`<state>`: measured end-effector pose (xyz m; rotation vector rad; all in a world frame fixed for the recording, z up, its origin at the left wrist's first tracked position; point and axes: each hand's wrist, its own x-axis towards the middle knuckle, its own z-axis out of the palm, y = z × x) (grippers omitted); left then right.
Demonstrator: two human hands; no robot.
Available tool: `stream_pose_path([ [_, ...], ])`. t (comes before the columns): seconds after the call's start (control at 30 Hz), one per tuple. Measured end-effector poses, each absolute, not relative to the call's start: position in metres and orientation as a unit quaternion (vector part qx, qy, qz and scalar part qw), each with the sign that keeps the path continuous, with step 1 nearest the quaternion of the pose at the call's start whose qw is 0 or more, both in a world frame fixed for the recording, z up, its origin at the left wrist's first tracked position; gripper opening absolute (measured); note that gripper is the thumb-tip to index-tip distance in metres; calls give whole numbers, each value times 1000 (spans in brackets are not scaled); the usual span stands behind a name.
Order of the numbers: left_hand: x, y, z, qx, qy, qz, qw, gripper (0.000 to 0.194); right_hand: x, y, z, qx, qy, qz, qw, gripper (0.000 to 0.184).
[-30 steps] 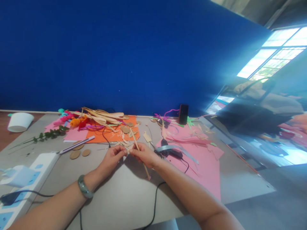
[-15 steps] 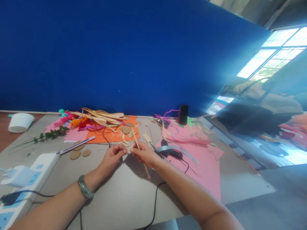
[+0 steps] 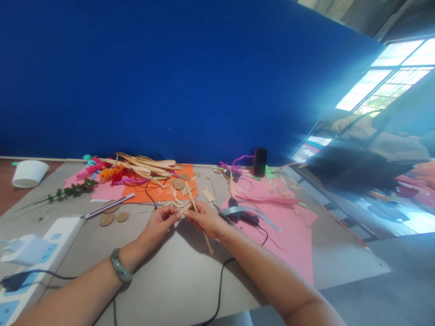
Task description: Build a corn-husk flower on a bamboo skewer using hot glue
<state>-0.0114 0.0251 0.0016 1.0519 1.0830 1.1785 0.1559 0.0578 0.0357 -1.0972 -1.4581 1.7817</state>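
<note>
In the head view my right hand [image 3: 204,218] is closed around a thin tan stick [image 3: 191,195], which slants from beyond my fingers down to its pinkish end near me. Thumb and fingertips of my left hand [image 3: 165,220] are pinched together just to the left. A short pale strip [image 3: 184,210] spans the small gap between both sets of fingertips; its details are too small to make out. Behind my hands, pale curled scraps [image 3: 176,201] lie at the front edge of an orange sheet [image 3: 139,194]. Both hands are above the grey table [image 3: 159,280].
Left are a power strip [image 3: 61,233], a white cup [image 3: 30,174], a leafy sprig [image 3: 70,190] and cardboard discs [image 3: 106,219]. Dried husk strips [image 3: 146,164] lie behind. At right are pink sheets [image 3: 292,246], a black-handled tool [image 3: 246,217] with its cord, and an upright phone [image 3: 260,162].
My left fingertips have shifted slightly toward my right hand, and the pale strip between them shows more plainly. The stick has barely moved in my right hand.
</note>
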Motion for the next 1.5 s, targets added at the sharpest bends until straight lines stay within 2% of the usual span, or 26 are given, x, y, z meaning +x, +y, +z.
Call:
stream_pose_path([
  [0.2,-11,25,3,452,452,532,555,23,154,58,40,-444,-488,686,306,16],
  [0.3,-12,25,3,457,444,530,560,23,155,58,37,-428,-549,673,250,13],
  [0.43,-11,25,5,435,453,541,559,25,157,57,33,-412,-676,578,199,23],
  [0.53,-10,25,8,430,457,542,559,26,157,55,32,-414,-704,537,214,20],
  [0.67,-10,25,8,427,467,541,554,28,157,53,31,-414,-694,539,238,11],
  [0.83,-10,26,6,417,483,539,550,31,155,54,26,-398,-685,549,266,13],
  [0.97,-10,27,2,417,496,530,546,32,153,55,22,-400,-669,553,296,21],
  [1.23,-9,29,-6,466,502,531,499,29,154,52,30,-425,-680,525,284,32],
  [1.5,-7,27,-6,458,474,534,530,28,152,54,25,-438,-627,595,247,35],
])
